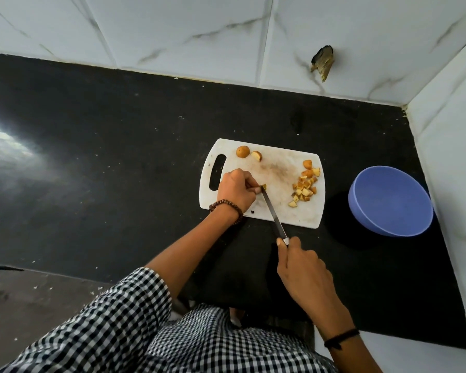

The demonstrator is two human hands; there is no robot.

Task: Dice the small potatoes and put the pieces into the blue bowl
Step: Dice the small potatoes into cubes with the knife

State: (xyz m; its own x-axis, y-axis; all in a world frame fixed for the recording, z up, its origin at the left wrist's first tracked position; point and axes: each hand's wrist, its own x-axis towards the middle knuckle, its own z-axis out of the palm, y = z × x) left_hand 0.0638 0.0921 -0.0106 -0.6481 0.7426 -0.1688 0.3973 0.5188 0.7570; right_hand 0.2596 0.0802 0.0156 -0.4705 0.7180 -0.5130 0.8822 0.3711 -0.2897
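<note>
The board [277,168] lies on the counter [119,157], wall [199,30] behind, bowl [388,200] apart to its right. On its far left sit a potato [242,151] and a half [257,155], side by side; dice [304,187] are heaped at its right. Our left hand [236,191] pinches a piece [264,187] at the near left; our knife [273,214] crosses the near edge back to our right hand [304,267].

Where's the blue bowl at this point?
Head view: the blue bowl sits on the black counter, just right of the white cutting board, close to the tiled side wall.
</note>
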